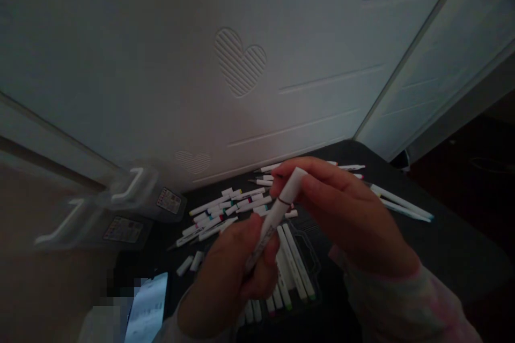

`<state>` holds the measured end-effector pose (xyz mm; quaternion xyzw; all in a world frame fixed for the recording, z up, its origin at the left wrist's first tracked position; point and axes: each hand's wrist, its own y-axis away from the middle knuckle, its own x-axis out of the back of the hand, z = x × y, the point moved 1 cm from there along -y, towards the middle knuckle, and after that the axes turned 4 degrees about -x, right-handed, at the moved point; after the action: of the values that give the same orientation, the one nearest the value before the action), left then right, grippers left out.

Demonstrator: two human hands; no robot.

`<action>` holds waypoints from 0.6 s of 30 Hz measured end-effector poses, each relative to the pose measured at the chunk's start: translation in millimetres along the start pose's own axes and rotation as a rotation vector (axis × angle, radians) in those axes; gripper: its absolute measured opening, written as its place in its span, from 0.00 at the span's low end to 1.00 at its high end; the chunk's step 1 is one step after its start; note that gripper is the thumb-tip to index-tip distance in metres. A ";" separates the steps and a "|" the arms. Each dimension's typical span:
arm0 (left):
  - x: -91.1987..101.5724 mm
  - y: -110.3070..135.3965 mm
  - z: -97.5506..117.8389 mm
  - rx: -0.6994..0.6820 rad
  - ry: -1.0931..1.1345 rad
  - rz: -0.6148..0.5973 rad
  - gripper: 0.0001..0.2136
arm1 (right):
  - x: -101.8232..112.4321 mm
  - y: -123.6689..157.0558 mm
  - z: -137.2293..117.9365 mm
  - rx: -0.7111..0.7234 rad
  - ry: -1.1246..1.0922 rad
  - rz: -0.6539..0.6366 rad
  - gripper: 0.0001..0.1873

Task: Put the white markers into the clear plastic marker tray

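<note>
Grip of the left hand (231,265) is wrapped around the barrel of a white plastic marker (275,217) with a thin dark band, slanting up to the right above the dark desk (406,241). The right hand (346,211) grasps its upper end between thumb and fingers. Loose white markers with coloured ends (219,204) lie on the far side; nearer, a clear plastic tray (316,263) holds a row of white markers (296,262). A lit phone (148,308) lies near left.
</note>
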<state>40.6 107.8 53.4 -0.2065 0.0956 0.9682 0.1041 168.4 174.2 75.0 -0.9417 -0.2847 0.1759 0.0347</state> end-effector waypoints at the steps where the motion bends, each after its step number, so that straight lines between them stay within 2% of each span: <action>1: -1.6 0.0 -1.8 0.009 0.056 -0.015 0.19 | 0.1 0.2 0.8 0.005 -0.006 -0.002 0.08; 3: -3.4 0.3 -3.8 0.019 0.051 0.002 0.19 | 0.6 0.0 1.6 0.014 -0.005 0.003 0.08; 6: -3.8 1.8 -2.0 0.014 -0.163 0.042 0.19 | 2.8 -2.0 1.2 0.017 0.007 0.030 0.08; 11: -7.0 9.0 6.5 -0.190 -0.601 0.183 0.12 | 7.8 -6.3 -1.5 0.009 0.063 0.054 0.09; 13: -10.4 12.9 6.9 -0.224 -0.654 0.196 0.11 | 6.9 -6.3 -2.1 0.001 0.116 0.052 0.10; 18: -13.6 19.3 1.4 -0.206 -0.649 0.216 0.11 | -2.6 -2.2 4.0 -0.016 0.282 0.069 0.13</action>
<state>47.6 87.4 63.1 0.1139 -0.0191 0.9933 0.0048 163.8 174.5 72.5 -0.9665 -0.2460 0.0409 0.0609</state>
